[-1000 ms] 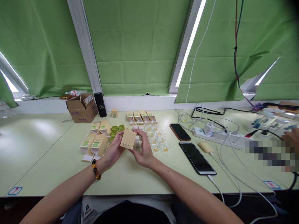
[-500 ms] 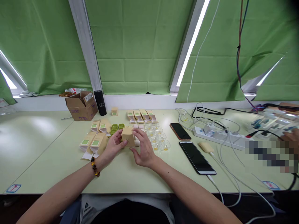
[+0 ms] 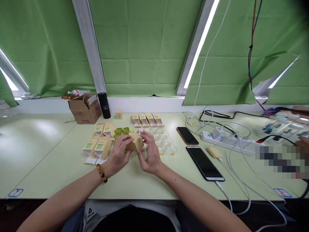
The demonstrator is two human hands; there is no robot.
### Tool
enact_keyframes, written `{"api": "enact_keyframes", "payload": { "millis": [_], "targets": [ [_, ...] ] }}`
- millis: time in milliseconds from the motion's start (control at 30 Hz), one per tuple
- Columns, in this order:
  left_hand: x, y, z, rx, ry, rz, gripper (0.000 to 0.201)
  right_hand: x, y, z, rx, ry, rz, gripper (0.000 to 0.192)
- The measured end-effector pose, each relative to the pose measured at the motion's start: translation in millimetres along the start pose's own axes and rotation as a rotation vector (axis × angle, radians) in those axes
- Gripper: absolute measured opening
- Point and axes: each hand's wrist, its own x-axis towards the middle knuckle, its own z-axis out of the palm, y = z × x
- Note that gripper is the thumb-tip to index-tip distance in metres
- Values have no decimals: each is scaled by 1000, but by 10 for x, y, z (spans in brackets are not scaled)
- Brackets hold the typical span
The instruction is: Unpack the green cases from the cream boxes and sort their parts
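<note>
A small tan cardboard box (image 3: 135, 142) is held tilted above the table between both hands. My left hand (image 3: 119, 152) grips its left side with the fingers over the top. On the right side, my right hand (image 3: 150, 154) has its fingertips and thumb against the box. Behind the hands lie several small green trays (image 3: 122, 130), partly covered. Clear plastic cups (image 3: 165, 141) with yellow spots stand just right of my right hand. Tan boxes with green windows and open white flaps (image 3: 102, 147) lie left of my left hand.
A back row of open tan boxes (image 3: 147, 119) stands near a closed one (image 3: 119, 114). Also present are a brown carton (image 3: 84, 111), a black bottle (image 3: 104, 105), two phones (image 3: 204, 162) and a power strip (image 3: 230, 143) with cables. Another person's hand (image 3: 303, 143) shows at far right.
The small box has turned and tilted between my hands. My left fingers have moved up over its top, and my right hand has closed in on its side.
</note>
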Motion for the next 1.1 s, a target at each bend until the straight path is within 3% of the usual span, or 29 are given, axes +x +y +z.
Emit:
{"api": "enact_keyframes", "payload": {
  "millis": [333, 667, 867, 967, 1100],
  "targets": [
    [13, 65, -7, 261, -27, 177, 56, 9, -12, 19, -59, -7, -2, 70],
    [21, 55, -4, 242, -24, 127, 53, -22, 47, 34, -7, 23, -11, 74],
    [12, 24, 1, 150, -23, 48, 58, -32, 82, 42, 87, 70, 7, 58],
    [14, 11, -2, 105, -21, 71, 62, -20, 74, 26, 132, 107, 51, 48],
    [22, 14, -19, 107, -51, 87, 51, 39, 60, -24, 223, 133, 173, 39]
  ]
}}
